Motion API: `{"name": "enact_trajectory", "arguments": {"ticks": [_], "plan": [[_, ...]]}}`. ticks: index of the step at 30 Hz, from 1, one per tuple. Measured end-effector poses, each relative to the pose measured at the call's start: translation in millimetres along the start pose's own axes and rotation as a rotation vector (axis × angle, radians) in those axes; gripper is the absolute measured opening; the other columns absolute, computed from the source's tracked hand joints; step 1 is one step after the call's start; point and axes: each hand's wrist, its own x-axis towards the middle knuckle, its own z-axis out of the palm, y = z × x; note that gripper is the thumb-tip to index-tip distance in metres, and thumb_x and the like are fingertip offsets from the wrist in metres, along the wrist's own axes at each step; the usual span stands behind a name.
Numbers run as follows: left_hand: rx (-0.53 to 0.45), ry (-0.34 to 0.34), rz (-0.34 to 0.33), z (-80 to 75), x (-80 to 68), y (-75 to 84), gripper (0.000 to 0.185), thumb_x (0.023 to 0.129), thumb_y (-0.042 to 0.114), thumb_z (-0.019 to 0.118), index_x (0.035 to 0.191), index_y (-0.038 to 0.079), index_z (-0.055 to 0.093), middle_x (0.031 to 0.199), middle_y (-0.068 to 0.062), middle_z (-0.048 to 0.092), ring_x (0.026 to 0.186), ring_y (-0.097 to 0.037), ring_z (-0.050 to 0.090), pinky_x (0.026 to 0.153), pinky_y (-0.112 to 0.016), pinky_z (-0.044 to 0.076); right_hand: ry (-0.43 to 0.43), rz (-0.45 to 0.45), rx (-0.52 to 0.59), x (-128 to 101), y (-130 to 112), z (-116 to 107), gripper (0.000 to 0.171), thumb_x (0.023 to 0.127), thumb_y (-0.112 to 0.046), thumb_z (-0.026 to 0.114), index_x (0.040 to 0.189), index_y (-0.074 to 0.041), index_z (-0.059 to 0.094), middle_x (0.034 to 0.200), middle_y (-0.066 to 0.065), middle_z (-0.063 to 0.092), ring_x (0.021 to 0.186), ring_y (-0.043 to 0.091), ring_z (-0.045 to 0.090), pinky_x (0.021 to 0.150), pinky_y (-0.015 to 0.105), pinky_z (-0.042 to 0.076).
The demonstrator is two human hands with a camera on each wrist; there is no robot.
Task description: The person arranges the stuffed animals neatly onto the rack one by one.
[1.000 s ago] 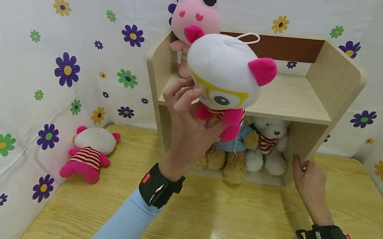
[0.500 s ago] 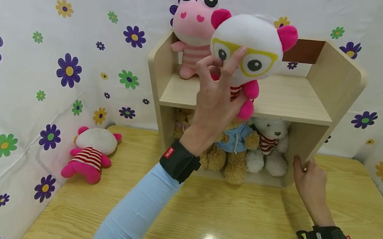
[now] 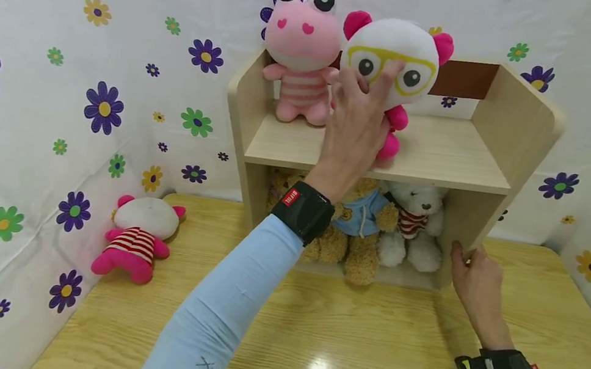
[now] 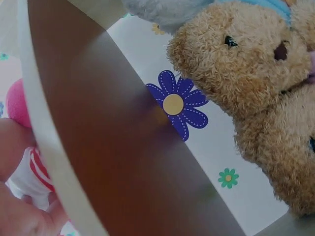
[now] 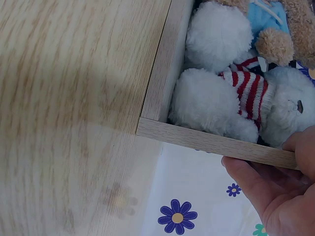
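My left hand point(image 3: 357, 121) grips a white and pink panda plush point(image 3: 396, 37) with yellow glasses by its body, over the upper shelf point(image 3: 443, 150) of a small wooden shelf unit. One finger lies across its face; the hand covers most of its striped body. Just left of it, a pink hippo plush point(image 3: 303, 44) sits upright on the same shelf. My right hand point(image 3: 476, 287) holds the front edge of the unit's right side panel point(image 3: 476, 222); in the right wrist view, thumb and fingers point(image 5: 246, 179) lie on either side of that board point(image 5: 211, 142).
Below sit brown teddy bears, one in a blue hoodie point(image 3: 360, 217), and a white bear point(image 3: 425, 210) with a striped top. Another pink and white plush point(image 3: 139, 239) lies on the table point(image 3: 364, 347) at left. Flowered cloth point(image 3: 138, 67) hangs behind.
My left hand has carried the panda plush rightward and farther back over the upper shelf, turning its face forward and upright. The right hand stays on the side panel.
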Motion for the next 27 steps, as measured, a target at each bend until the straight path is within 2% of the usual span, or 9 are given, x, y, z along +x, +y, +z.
{"name": "enact_trajectory", "arguments": {"ticks": [3,5,9,11,14,16,20,24,27], "plan": [[-0.006,-0.045,-0.032,4.9,7.5,1.0,0.051,0.100,0.017,0.049,0.147,0.028,0.036,0.128,-0.020,0.042,0.100,-0.032,0.053,0.072,-0.031,0.060,-0.010,0.019,-0.004,-0.8,-1.0,0.9,0.033,0.098,-0.010,0.061,0.069,0.003,0.054,0.048,0.017,0.053,0.038,0.007,0.038,0.034,0.018,0.025],[0.015,-0.075,-0.050,7.7,12.0,1.4,0.049,0.101,0.017,0.046,0.148,0.028,0.034,0.132,-0.022,0.041,0.101,-0.033,0.053,0.071,-0.030,0.060,-0.019,0.035,-0.004,-1.3,-1.5,1.9,0.035,0.099,-0.011,0.061,0.067,0.001,0.052,0.049,0.016,0.053,0.038,0.004,0.035,0.034,0.019,0.025],[0.072,-0.078,-0.107,12.6,17.8,-2.0,0.045,0.103,0.018,0.045,0.144,0.027,0.031,0.136,-0.025,0.040,0.106,-0.035,0.055,0.074,-0.032,0.062,-0.029,0.047,0.005,-0.3,-3.7,5.3,0.034,0.100,-0.012,0.060,0.069,0.002,0.053,0.050,0.016,0.054,0.039,0.005,0.036,0.035,0.019,0.026],[0.085,-0.083,-0.138,13.5,19.6,-4.4,0.045,0.103,0.019,0.050,0.142,0.026,0.030,0.137,-0.025,0.040,0.109,-0.037,0.055,0.076,-0.034,0.062,-0.027,0.036,0.018,0.5,-4.5,6.6,0.029,0.099,-0.011,0.060,0.074,0.003,0.054,0.051,0.017,0.055,0.040,0.005,0.037,0.035,0.018,0.026],[0.096,-0.117,-0.149,14.0,22.4,-6.8,0.051,0.101,0.028,0.061,0.142,0.023,0.031,0.139,-0.025,0.042,0.114,-0.038,0.053,0.079,-0.035,0.062,-0.015,0.020,0.024,0.9,-5.0,6.3,0.025,0.098,-0.009,0.061,0.078,0.004,0.055,0.052,0.019,0.056,0.040,0.007,0.038,0.034,0.018,0.025],[0.101,-0.157,-0.141,13.4,23.9,-7.1,0.055,0.099,0.036,0.066,0.141,0.018,0.036,0.137,-0.023,0.048,0.114,-0.037,0.057,0.082,-0.034,0.061,-0.014,0.019,0.021,1.4,-4.8,5.8,0.024,0.098,-0.009,0.061,0.079,0.005,0.056,0.053,0.020,0.057,0.040,0.009,0.040,0.035,0.018,0.025],[0.102,-0.244,-0.134,10.9,25.0,-5.9,0.054,0.098,0.047,0.065,0.131,0.009,0.047,0.122,-0.015,0.060,0.107,-0.030,0.067,0.084,-0.032,0.060,-0.029,0.027,0.018,1.2,-3.9,4.4,0.022,0.099,-0.010,0.061,0.088,0.009,0.060,0.057,0.023,0.060,0.042,0.014,0.046,0.036,0.018,0.028],[0.081,-0.277,-0.094,3.8,23.3,-2.8,0.037,0.100,0.041,0.063,0.115,0.008,0.056,0.106,-0.010,0.066,0.094,-0.026,0.073,0.076,-0.033,0.059,-0.018,0.031,0.023,0.5,-3.0,2.8,0.022,0.098,-0.010,0.062,0.095,0.012,0.062,0.059,0.025,0.061,0.042,0.013,0.047,0.036,0.016,0.027],[0.093,-0.291,-0.023,-4.8,22.8,-0.3,0.023,0.102,0.032,0.058,0.104,0.010,0.064,0.094,-0.007,0.069,0.086,-0.023,0.072,0.069,-0.034,0.057,0.004,0.011,0.018,0.9,-2.1,2.0,0.021,0.097,-0.008,0.063,0.094,0.012,0.062,0.059,0.025,0.061,0.042,0.014,0.049,0.036,0.015,0.027]]}}
